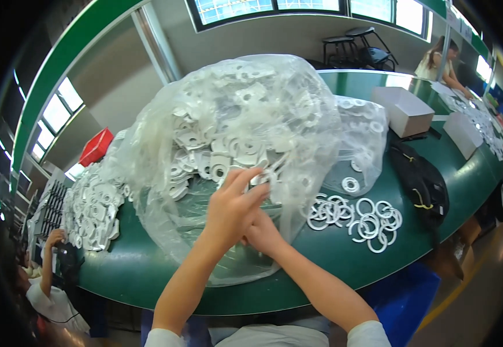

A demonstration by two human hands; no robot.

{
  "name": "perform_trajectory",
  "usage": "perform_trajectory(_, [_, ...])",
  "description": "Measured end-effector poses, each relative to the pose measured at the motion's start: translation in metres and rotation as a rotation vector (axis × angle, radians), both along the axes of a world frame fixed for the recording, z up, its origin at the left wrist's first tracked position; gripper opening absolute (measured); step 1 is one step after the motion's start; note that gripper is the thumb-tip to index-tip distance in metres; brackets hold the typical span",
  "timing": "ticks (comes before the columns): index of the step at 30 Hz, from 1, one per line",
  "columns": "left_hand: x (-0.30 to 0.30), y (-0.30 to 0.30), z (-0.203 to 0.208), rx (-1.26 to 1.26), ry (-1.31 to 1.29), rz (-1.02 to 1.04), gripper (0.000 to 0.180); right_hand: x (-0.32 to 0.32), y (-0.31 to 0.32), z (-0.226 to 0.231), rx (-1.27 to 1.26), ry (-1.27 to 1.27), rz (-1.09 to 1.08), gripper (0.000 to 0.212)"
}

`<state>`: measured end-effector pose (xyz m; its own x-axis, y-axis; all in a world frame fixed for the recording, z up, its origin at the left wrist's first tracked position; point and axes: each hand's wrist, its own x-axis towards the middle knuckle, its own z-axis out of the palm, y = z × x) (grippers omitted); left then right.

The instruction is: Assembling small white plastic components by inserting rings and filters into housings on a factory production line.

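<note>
A large clear plastic bag (286,87) lies open toward me, filled with white flat plastic parts (245,151) that have round holes. My hands meet in front of its mouth. My left hand (233,199) is on top, its fingers bent to the right beside white pieces at the bag's edge. What those fingers close on is hidden. Below and partly behind it is my right hand (257,228), with its fingers covered by the left hand. To the right of my hands, loose white rings (370,225) lie in a pile on the green table (326,277).
More white parts (92,208) are heaped at left, near a red bin (96,147). At right are a smaller clear bag (358,133) of round parts, a white box (404,110) and a black bag (419,182). Other people sit at far left and far right.
</note>
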<state>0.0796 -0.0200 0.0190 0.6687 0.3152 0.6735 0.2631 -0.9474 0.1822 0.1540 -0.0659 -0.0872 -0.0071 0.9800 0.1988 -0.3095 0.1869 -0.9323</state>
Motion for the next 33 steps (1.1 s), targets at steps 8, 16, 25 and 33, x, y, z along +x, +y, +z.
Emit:
perform_trajectory(8, [-0.086,-0.005,-0.053,0.117,0.277,0.203,0.043,-0.010,-0.004,0.014,-0.155,0.104,-0.060,0.029])
perform_trajectory(16, [-0.085,-0.007,-0.053,-0.003,0.258,0.147,0.043,-0.013,-0.002,0.007,-0.019,0.126,-0.178,0.021])
perform_trajectory(25, [0.019,-0.050,-0.016,-0.099,0.317,-0.182,0.019,-0.017,0.009,-0.022,0.209,-1.232,-0.877,0.019])
perform_trajectory(33, [0.069,-0.044,-0.056,-0.141,0.524,-0.215,0.010,-0.014,0.010,-0.001,-0.165,-0.106,-0.124,0.024])
